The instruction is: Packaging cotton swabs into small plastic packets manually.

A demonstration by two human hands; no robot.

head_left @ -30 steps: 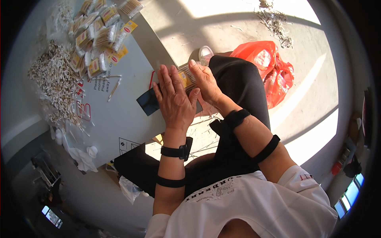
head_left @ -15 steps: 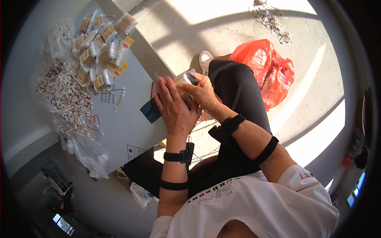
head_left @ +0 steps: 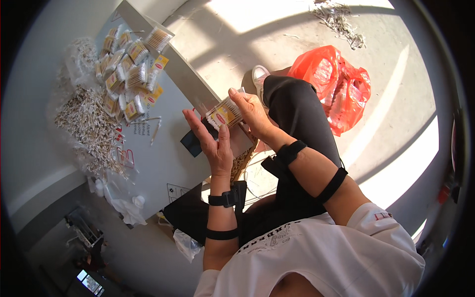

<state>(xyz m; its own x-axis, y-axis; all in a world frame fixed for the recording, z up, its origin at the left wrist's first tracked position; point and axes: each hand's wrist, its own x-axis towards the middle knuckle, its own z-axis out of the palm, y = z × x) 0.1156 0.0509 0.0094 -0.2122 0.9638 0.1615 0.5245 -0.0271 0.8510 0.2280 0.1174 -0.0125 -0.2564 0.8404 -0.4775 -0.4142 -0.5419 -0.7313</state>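
Observation:
A clear pack of cotton swabs [head_left: 225, 114] with a yellow label is in my right hand [head_left: 253, 116], its thumb along the upper edge and the fingers beneath mostly hidden. Just left of it my left hand [head_left: 216, 148] is spread, palm turned toward the pack. The left thumb tip overlaps the pack's lower edge; whether it touches I cannot tell. A dark flat piece [head_left: 190, 143] lies on the table edge beside my left hand. Farther left on the table, several filled swab packs [head_left: 136, 76] are heaped beyond a large pile of loose cotton swabs [head_left: 86, 121].
The grey-white table [head_left: 163, 133] fills the left side. Below my hands, a box [head_left: 241, 162] of loose swabs is partly hidden. On the floor at right sits a red plastic bag [head_left: 341, 99]; a heap of whitish scraps [head_left: 341, 22] lies farther off. My leg [head_left: 302, 114] extends between.
My left hand has come off the pack and opened, moving slightly down. My right hand keeps hold of the pack, now tilted so its yellow label and swab tips show.

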